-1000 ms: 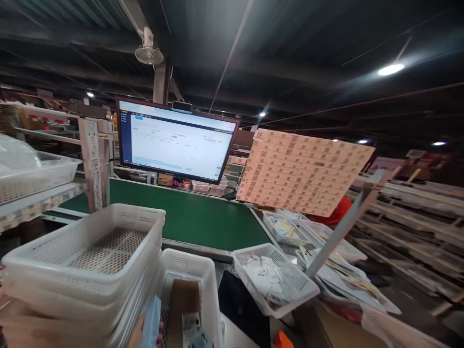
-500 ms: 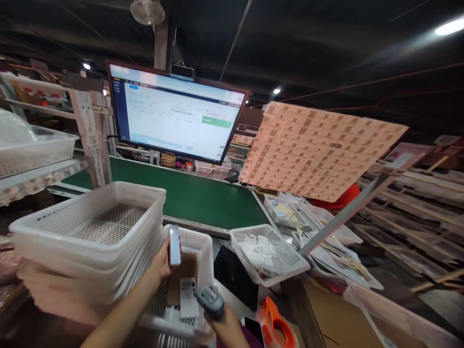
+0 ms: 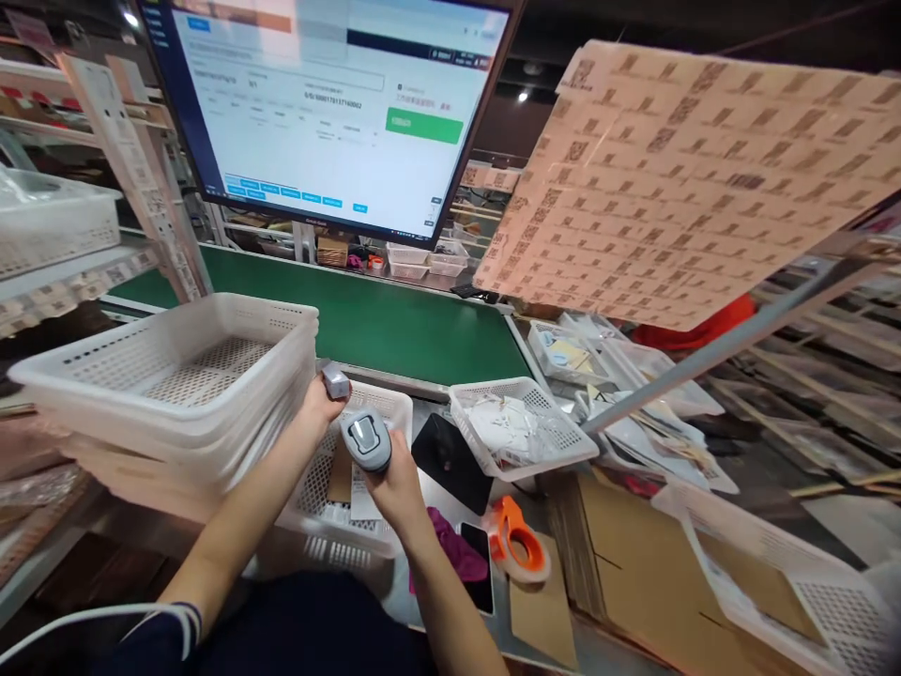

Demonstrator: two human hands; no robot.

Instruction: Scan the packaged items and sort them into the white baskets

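Note:
My left hand is closed on a small light grey box, one end of which faces up. Just to its right, my right hand grips a grey handheld barcode scanner, whose head is close to the box but apart from it. Both hands are above a white plastic basket. In that basket lie a brown cardboard piece and a white printed paper, both partly hidden by the scanner and my right hand.
Stacked white baskets stand left, beside a green conveyor belt. A monitor hangs above. On the right are a basket of white packets, an orange tape dispenser, a phone, purple cloth and flat cardboard.
The scanner has come up and left, nearer the small box. My left hand has turned the box so its end shows. The view has tilted down, and the monitor looks larger and higher.

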